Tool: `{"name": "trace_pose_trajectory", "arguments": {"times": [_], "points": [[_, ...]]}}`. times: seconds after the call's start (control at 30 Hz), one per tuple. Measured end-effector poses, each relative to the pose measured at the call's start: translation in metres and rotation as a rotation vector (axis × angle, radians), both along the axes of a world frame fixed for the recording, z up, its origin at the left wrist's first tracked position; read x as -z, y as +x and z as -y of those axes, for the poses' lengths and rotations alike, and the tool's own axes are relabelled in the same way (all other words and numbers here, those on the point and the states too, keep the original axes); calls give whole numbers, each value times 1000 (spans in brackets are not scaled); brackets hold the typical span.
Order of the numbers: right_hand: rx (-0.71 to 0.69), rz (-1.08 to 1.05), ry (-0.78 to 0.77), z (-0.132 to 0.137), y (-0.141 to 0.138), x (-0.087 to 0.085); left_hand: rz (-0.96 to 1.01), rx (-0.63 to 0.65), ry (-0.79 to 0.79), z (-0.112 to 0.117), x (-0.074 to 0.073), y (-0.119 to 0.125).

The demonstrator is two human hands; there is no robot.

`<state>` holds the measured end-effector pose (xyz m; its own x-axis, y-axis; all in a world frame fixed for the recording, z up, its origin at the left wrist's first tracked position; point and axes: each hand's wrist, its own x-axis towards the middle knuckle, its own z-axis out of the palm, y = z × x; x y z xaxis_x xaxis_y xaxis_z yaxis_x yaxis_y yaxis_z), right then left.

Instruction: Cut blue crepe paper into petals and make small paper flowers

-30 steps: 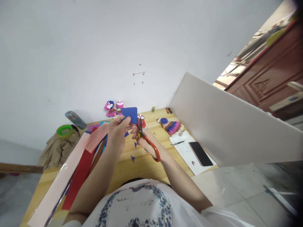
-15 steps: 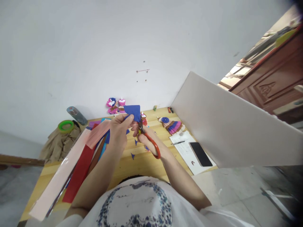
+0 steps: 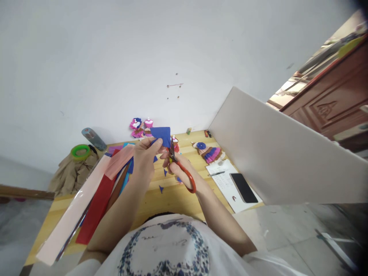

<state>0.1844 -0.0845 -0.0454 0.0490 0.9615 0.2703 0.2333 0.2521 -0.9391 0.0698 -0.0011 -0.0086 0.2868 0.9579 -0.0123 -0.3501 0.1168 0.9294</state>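
Note:
A piece of blue crepe paper (image 3: 161, 135) is pinched between the thumb and fingers of my left hand (image 3: 147, 152), raised above the table. My right hand (image 3: 176, 165) grips a pair of scissors (image 3: 188, 177) with orange handles. Their dark blades point upward at the right edge of the blue paper. Whether the blades are cutting into it I cannot tell. Small blue scraps (image 3: 161, 189) lie on the wood below my hands. Behind the paper, a small red-skirted figure (image 3: 174, 142) is partly hidden.
Long paper strips (image 3: 93, 207) cover the left of the wooden table (image 3: 152, 203), near a bottle (image 3: 94, 138) and green tape (image 3: 80, 152). Paper-dressed figures (image 3: 137, 127) stand at the wall; a ruffled paper dress (image 3: 208, 151), notebook (image 3: 222, 168) and phone (image 3: 243, 188) lie right, beside a white board (image 3: 276, 153).
The scissors have shifted very slightly at the paper's right edge. My left hand keeps its hold on the blue paper, and the camera view has moved a little.

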Motion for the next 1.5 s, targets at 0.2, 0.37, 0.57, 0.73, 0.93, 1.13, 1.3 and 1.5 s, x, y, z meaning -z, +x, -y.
{"name": "trace_pose_trajectory", "arguments": {"times": [0.2,0.37,0.57,0.73,0.93,1.13,1.3,1.5], "points": [[-16,9,-6,-2,1,1,-2,6,4,1,-1,1],[-24,-9,-21,0,0,-4,-13,-2,14,1,-2,0],[-15,-27,-27,2,-1,-8,-15,4,23,0,-2,-1],[-1,-25,-35,2,-1,-7,-5,-9,19,0,-1,-1],[-14,5,-35,1,0,-5,-24,-11,38,1,-2,0],[4,30,-35,0,0,-6,-25,-32,41,2,-4,1],[20,18,-43,1,-1,-8,-35,-34,35,2,-6,0],[16,15,-45,2,-1,-10,-20,-35,26,2,-6,0]]}}
